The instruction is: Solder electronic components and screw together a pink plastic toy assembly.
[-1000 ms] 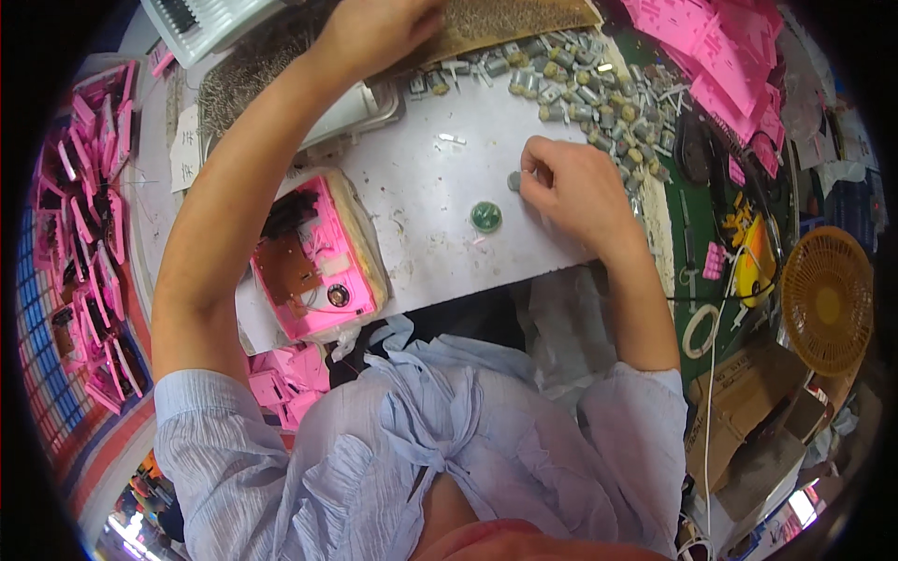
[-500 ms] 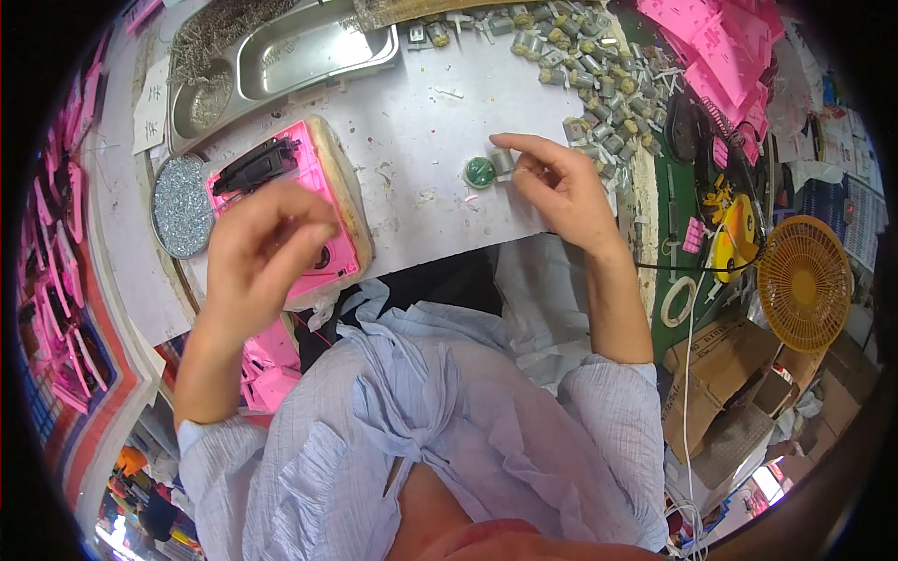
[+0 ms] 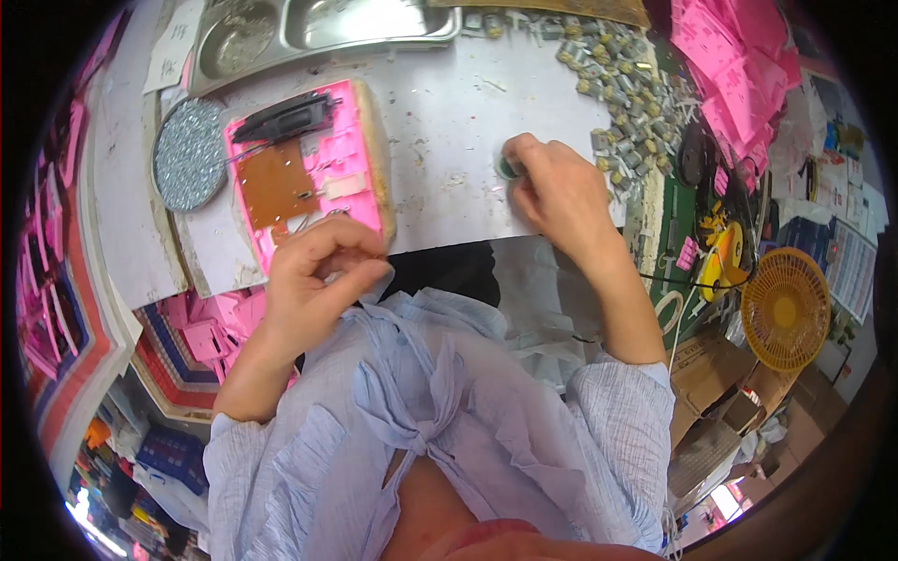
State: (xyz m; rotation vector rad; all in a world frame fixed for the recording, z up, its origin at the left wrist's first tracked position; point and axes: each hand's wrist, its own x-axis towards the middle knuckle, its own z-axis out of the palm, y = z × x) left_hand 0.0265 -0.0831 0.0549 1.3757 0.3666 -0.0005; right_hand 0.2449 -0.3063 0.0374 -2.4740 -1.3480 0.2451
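My right hand (image 3: pixel 566 196) is closed over the table, its fingers bent down beside a small green round pot (image 3: pixel 508 168) that they partly cover. Whatever those fingers hold is hidden. At the near edge of a pink plastic housing (image 3: pixel 351 122), my left hand (image 3: pixel 323 276) is curled with thumb and forefinger brought close; I cannot make out anything between them. The housing lies on a pale padded block and carries a black elongated part (image 3: pixel 285 120), a brown board (image 3: pixel 278 182) and a white piece (image 3: pixel 344 187).
A round dish of small silvery screws (image 3: pixel 190 154) stands left of the housing. A metal tray (image 3: pixel 365 28) with compartments is at the back. Many small grey motors (image 3: pixel 622 103) lie heaped at the back right, near pink plastic sheets (image 3: pixel 734 75). A yellow-brown fan (image 3: pixel 786 309) stands far right.
My left hand has moved right and nearer to me, uncovering the brown board. My right hand has closed in over the green pot, hiding the small grey cylinder beside it. The view has shifted slightly.
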